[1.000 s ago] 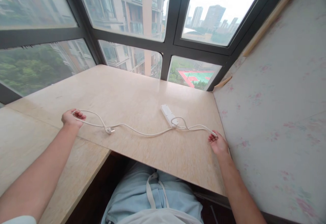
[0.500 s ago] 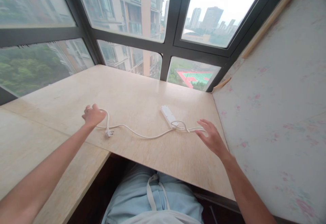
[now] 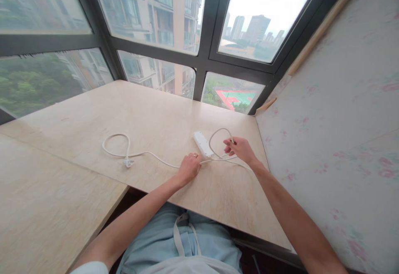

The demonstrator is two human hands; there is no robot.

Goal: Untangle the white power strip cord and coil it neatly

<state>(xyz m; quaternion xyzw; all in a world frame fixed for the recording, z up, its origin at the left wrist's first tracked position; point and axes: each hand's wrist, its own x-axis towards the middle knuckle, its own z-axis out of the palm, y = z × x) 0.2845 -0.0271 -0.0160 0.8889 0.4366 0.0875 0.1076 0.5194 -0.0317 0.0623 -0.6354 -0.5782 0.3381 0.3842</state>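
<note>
Power strip (image 3: 202, 144) just beyond nearer left hand (image 3: 188, 168), far end angled away from right hand (image 3: 239, 148); cord (image 3: 165, 162) in both curled grips.

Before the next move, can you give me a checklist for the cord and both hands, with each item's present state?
1. Right hand holds a raised loop of the cord: ok.
2. Left hand is at the cord near the power strip: ok.
3. Left hand's grip closed around the cord, not just resting on it: cannot tell.
4. Plug lies on the tabletop, not in any socket: ok.
5. Cord free of loops: not ok; one lies by the plug, another rises to the right hand.
</note>
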